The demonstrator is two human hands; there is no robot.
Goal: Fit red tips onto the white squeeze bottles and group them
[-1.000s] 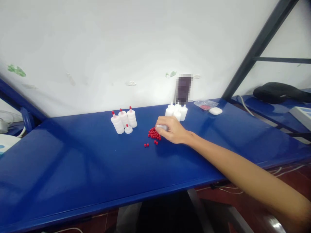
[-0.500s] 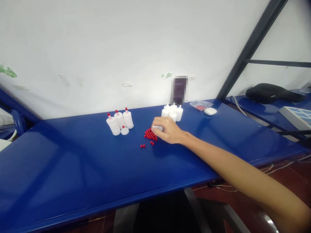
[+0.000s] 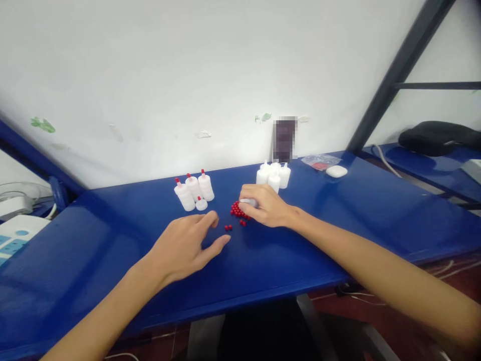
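Note:
My right hand [image 3: 269,204] is closed around a small white squeeze bottle [image 3: 250,202]; its pale nozzle points left and most of its body is hidden in the palm. Under the nozzle lies a cluster of tiny red caps [image 3: 236,210]. A few loose red caps [image 3: 228,227] sit nearer the front, close to my left hand [image 3: 186,245], whose thumb and forefinger are spread with nothing between them. Behind the left hand stand several white bottles with red tips [image 3: 194,189], one small and lying end-on. Bottles with bare white nozzles [image 3: 273,176] stand together behind the right hand.
The blue table [image 3: 158,296] meets a white wall at its back. A clear plastic bag [image 3: 320,161] with red content and a white rounded case [image 3: 336,172] lie at the back right. A power strip [image 3: 20,235] is at the left edge; a dark upright phone-like shape [image 3: 284,139] leans on the wall.
My left hand has come into view from the lower left, reaching toward the loose caps. The right hand keeps the bottle over the cap cluster. The camera view has turned slightly left.

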